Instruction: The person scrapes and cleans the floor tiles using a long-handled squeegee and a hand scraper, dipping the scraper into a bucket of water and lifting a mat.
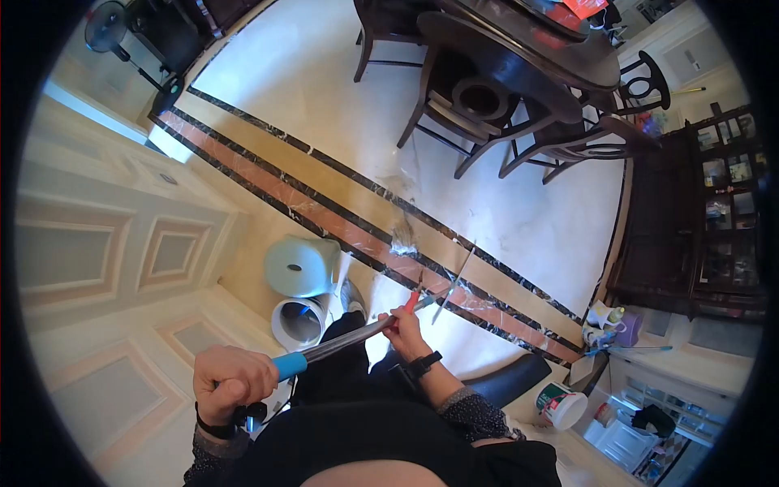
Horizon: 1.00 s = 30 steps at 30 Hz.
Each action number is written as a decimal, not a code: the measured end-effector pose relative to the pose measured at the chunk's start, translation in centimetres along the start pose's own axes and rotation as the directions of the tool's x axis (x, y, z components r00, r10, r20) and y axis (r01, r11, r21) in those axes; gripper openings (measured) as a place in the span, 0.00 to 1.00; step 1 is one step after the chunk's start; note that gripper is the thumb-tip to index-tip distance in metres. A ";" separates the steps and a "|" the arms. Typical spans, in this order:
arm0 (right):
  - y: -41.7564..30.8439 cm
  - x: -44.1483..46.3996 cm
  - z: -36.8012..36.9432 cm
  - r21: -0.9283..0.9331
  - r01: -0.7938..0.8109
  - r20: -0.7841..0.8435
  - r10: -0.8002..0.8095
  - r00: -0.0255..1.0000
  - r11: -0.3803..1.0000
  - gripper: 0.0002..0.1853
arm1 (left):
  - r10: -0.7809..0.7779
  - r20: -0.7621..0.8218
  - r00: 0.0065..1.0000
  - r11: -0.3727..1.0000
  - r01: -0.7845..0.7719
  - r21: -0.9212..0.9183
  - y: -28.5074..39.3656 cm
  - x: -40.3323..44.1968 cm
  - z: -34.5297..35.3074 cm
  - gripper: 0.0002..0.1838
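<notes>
A long-handled tool with a grey shaft (349,342) and a blue grip sleeve (290,365) runs diagonally across my body. My left hand (231,380) is closed around its near end, just behind the blue sleeve. Farther along, the fingers of my right hand (402,329) wrap the shaft, beside a red part (413,302) with a thin dark tip. Whether that red part belongs to the tool or is separate, I cannot tell. A thin flat head (454,284) sits crosswise at the far end, over the floor bands. Pale smears (403,243) mark the floor beyond it.
On my left stand a light green roll (300,266) and a white bucket (286,326), close to the panelled wall (174,252). Dark chairs (479,101) surround a table (560,57) ahead. A white tub (564,408) and a dark cabinet (661,235) are at right.
</notes>
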State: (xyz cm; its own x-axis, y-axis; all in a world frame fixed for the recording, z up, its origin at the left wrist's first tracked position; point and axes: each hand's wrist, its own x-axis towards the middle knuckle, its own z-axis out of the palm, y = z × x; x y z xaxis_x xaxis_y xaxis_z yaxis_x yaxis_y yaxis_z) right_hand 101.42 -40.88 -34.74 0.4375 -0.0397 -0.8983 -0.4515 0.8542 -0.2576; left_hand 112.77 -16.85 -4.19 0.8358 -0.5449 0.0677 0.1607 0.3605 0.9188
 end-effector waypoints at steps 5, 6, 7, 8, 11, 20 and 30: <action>1.5 1.7 5.5 -0.022 0.057 0.083 -0.054 0.995 0.998 0.07 | 0.048 0.188 0.981 0.998 -0.039 -0.046 3.1 1.8 -4.8 0.24; 1.5 2.2 7.5 -0.039 0.043 0.111 -0.039 0.993 0.998 0.07 | 0.077 0.241 0.967 0.996 -0.064 -0.061 4.1 2.0 -5.9 0.24; 1.8 3.0 9.5 -0.026 0.047 0.119 -0.043 0.992 0.999 0.06 | 0.074 0.244 0.967 0.996 -0.059 -0.067 4.9 2.2 -7.0 0.24; 2.1 3.9 11.3 -0.016 0.052 0.129 -0.049 0.990 0.999 0.06 | 0.125 0.289 0.949 0.992 -0.115 -0.052 5.7 2.3 -8.0 0.22; 1.7 4.8 16.8 -0.036 0.084 0.218 -0.074 0.973 0.996 0.06 | 0.193 0.406 0.893 0.979 -0.205 -0.014 7.7 2.8 -10.7 0.20; 0.9 14.1 30.1 0.364 0.154 0.404 -0.304 0.863 0.919 0.03 | 0.240 0.494 0.835 0.854 -0.424 0.302 8.8 5.1 -11.2 0.13; -4.4 3.2 24.3 -0.077 -0.057 0.574 0.091 0.814 0.995 0.07 | 0.113 0.644 0.757 0.945 -0.282 0.165 15.1 6.7 -8.8 0.09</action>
State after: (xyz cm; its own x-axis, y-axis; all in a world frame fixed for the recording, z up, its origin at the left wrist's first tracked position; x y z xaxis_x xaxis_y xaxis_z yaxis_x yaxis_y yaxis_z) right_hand 123.67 -32.16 -27.86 0.7615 0.3430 -0.5499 -0.5340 0.8129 -0.2324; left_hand 125.38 -8.39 6.74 0.3123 -0.8590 0.4057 -0.1700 0.3696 0.9135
